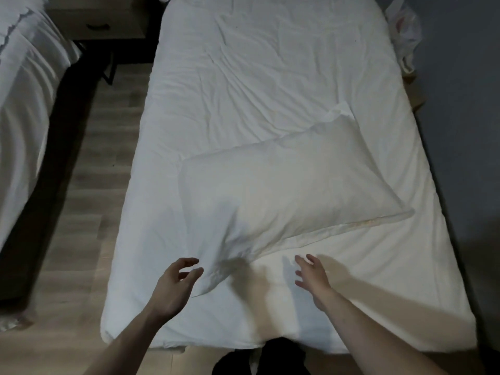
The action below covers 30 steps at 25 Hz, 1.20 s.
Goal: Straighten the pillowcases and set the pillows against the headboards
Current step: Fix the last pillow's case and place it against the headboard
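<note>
A white pillow [284, 190] in a loose white pillowcase lies askew across the near half of the bed [243, 77], one corner pointing toward the near edge. My left hand [173, 285] hovers just left of that near corner with its fingers curled and apart, holding nothing. My right hand [313, 277] is spread open over the sheet a little right of the corner, below the pillowcase's open hem. Neither hand grips the pillow. The headboard is not in view.
A second bed [24, 90] with white bedding stands at the left across a strip of wooden floor [89, 198]. A wooden nightstand [108, 20] sits between the beds at the far end. A plastic bag [405, 31] lies by the grey wall on the right.
</note>
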Tool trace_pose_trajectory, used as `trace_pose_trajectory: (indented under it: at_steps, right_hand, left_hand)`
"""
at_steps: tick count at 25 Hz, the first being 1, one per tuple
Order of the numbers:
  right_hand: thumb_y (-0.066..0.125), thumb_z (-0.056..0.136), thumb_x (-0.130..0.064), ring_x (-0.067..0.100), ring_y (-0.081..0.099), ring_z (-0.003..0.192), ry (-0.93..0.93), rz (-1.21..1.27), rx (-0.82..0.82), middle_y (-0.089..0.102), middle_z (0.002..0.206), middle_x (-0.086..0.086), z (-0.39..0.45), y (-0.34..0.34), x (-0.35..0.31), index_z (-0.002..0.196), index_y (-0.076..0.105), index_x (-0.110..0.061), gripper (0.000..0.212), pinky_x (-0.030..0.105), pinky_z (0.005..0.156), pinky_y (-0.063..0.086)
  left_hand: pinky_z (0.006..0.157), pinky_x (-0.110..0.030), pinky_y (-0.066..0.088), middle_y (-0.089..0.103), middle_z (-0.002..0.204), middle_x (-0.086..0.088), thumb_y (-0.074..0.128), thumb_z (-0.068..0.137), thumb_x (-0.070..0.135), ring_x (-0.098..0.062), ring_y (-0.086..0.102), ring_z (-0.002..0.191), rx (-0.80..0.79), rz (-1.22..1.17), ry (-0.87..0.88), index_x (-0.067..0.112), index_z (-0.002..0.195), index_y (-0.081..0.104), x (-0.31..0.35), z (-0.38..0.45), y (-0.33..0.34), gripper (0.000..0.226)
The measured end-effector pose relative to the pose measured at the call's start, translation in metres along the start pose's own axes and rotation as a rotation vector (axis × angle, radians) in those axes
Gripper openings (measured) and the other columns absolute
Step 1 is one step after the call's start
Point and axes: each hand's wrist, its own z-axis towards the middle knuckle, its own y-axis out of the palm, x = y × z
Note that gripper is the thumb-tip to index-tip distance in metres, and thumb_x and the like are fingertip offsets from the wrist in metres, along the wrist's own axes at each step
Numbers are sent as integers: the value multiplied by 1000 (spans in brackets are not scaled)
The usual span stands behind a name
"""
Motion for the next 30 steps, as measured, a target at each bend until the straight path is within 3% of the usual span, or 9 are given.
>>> trace_pose_trajectory:
  at_steps: [4, 6, 10, 14, 17, 21, 24, 27, 30]
  right_hand:
    - [75, 87, -54, 25, 60, 109, 48, 163, 101, 52, 145, 14, 78, 23, -25, 163, 21, -18, 100, 46, 108, 52]
    - [81, 78, -59, 26, 57, 115, 97, 292, 138, 51, 143, 9, 104, 38, -35, 158, 30, -15, 104, 43, 103, 54]
    - [73, 95, -29, 25, 65, 86, -9, 538, 131, 67, 120, 12, 92, 66, -50, 125, 59, -6, 39, 36, 67, 54]
    - [62, 100, -26, 30, 64, 118, -334, 27, 129, 66, 129, 9, 7, 43, -85, 127, 59, -6, 34, 38, 98, 50]
    - [59, 101, -36, 25, 58, 132, -579, -378, 20, 64, 139, 3, -78, 15, -125, 143, 56, -13, 48, 39, 112, 44]
    - [59, 104, -27, 7, 65, 110, -745, -659, -201, 70, 119, -14, -178, -12, -150, 127, 66, -22, 24, 17, 87, 47]
    - [63, 102, -30, -1, 66, 88, -817, -855, -226, 69, 94, -18, -225, -24, -144, 100, 66, -27, 4, 15, 69, 43]
    - [63, 101, -31, -1, 70, 83, -865, -991, -256, 74, 88, -10, -245, -34, -130, 91, 67, -27, 11, 22, 73, 49]
    - [60, 99, -41, 14, 71, 88, -886, -1019, -263, 75, 92, -11, -258, -44, -113, 96, 67, -22, 21, 32, 81, 53]
  left_hand:
    - [84, -21, 47, 63, 133, 13, 66, 96, 37, -7, 64, 114, -13, 77, 104, 29, 128, 64, 21, 49, 19, 33]
    - [82, -18, 47, 62, 132, 16, 66, 96, 37, -5, 65, 114, -18, 78, 148, 30, 129, 64, 32, 64, 27, 33]
    - [77, -13, 47, 63, 132, 17, 66, 96, 36, -1, 66, 110, -31, 76, 208, 29, 129, 64, 48, 47, 27, 34]
    - [78, -15, 52, 65, 128, 15, 67, 95, 38, 0, 66, 108, -76, 43, 275, 34, 127, 64, 55, -23, 7, 32]
    - [88, -21, 54, 61, 129, 18, 68, 94, 36, 5, 62, 111, -80, 36, 320, 37, 125, 63, 46, -77, -13, 31]
    - [87, -22, 51, 58, 134, 12, 66, 94, 41, 3, 66, 99, 76, 96, 390, 32, 133, 56, 43, -111, -25, 41]
    - [85, -35, 54, 67, 111, 14, 63, 88, 53, -4, 70, 84, 85, 135, 418, 40, 135, 38, 49, -145, -26, 55]
    - [65, -31, 53, 77, 83, 5, 65, 83, 52, -12, 74, 70, -124, 243, 358, 37, 135, 41, 52, -182, -22, 59]
    - [54, -32, 47, 78, 85, -10, 66, 78, 44, -26, 76, 59, -400, 179, 186, 23, 116, 57, 58, -201, -1, 45]
